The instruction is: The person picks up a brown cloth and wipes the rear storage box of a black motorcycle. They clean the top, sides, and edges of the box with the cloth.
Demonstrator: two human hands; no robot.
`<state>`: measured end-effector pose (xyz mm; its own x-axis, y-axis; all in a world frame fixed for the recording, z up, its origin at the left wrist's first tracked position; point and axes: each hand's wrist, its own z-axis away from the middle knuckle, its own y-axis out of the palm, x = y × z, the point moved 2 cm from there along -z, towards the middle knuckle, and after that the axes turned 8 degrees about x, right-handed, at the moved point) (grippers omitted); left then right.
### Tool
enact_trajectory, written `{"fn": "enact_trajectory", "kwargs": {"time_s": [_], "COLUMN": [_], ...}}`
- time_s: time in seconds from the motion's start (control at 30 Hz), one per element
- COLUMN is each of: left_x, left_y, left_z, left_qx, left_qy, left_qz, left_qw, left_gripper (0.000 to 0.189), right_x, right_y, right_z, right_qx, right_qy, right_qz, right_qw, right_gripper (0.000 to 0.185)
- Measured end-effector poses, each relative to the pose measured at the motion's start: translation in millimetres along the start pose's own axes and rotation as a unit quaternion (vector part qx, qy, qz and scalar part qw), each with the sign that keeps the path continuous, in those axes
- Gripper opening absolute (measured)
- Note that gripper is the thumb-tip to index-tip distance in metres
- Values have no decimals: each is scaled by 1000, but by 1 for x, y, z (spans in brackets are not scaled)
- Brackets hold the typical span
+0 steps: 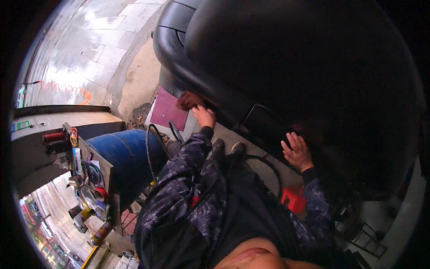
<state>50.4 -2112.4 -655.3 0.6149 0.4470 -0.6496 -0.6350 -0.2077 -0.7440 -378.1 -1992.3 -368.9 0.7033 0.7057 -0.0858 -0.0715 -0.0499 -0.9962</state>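
Note:
In the head view a large black vehicle (218,90), with a rounded moulded edge, fills the upper right. My left hand (204,116) is at its lower edge, with the fingers at a reddish-brown cloth (190,100); whether they grip it I cannot tell. My right hand (297,153) lies farther right against the dark side panel, fingers spread, with nothing seen in it. A purple-red textured mat (169,109) lies on a pale sheet beside the cloth. Both sleeves are camouflage-patterned with dark cuffs.
A blue drum (129,158) stands at my left, with a black ribbed hose (148,144) beside it. Past it, a crowded shelf (107,168) holds tape rolls, cans and tools. Another black hose (278,171) curves near my shoes. A red plastic stool (294,200) is under my right arm.

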Motion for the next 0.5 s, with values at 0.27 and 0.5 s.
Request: {"fn": "enact_trajectory", "kwargs": {"time_s": [0.27,0.5], "left_x": [2,11], "left_y": [57,2], "left_z": [112,11], "left_qx": [264,67], "left_qy": [63,77], "left_qz": [82,121], "left_qw": [959,987], "left_gripper": [37,45], "right_x": [-4,-2], "right_y": [-1,3], "right_z": [-2,-1], "right_qx": [0,-9], "right_qy": [-3,4], "right_qz": [8,23], "right_qw": [1000,1000], "right_gripper": [60,60]}}
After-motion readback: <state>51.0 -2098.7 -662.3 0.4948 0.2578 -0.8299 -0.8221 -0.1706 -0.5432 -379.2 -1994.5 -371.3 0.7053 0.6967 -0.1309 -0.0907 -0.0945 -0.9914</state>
